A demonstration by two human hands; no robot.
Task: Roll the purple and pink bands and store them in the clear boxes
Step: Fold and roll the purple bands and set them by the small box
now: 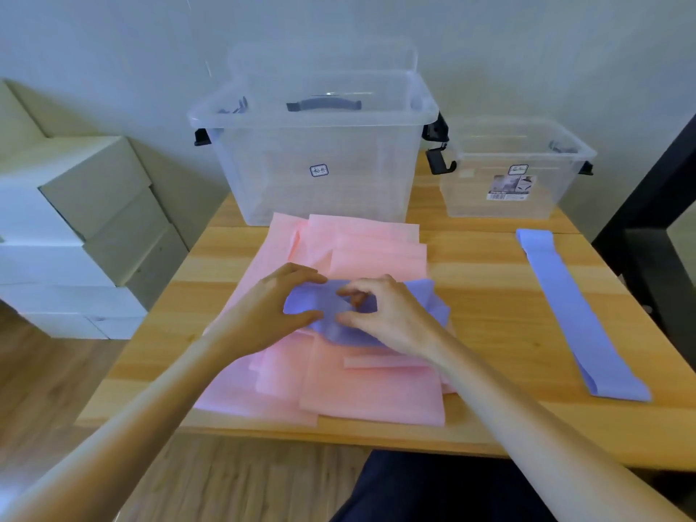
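Wooden table (489,303) under pink bands (369,386), my left hand (271,314) and right hand (388,314) both pinching a purple band (422,295) atop them, clear boxes (316,152) behind.

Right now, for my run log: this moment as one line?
left hand: grips purple band | right hand: pinches it | rolling over pink bands | boxes empty

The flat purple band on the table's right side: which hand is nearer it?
Right. The right hand is nearer the flat purple band, though apart from it; the left hand is beyond it, farther left.
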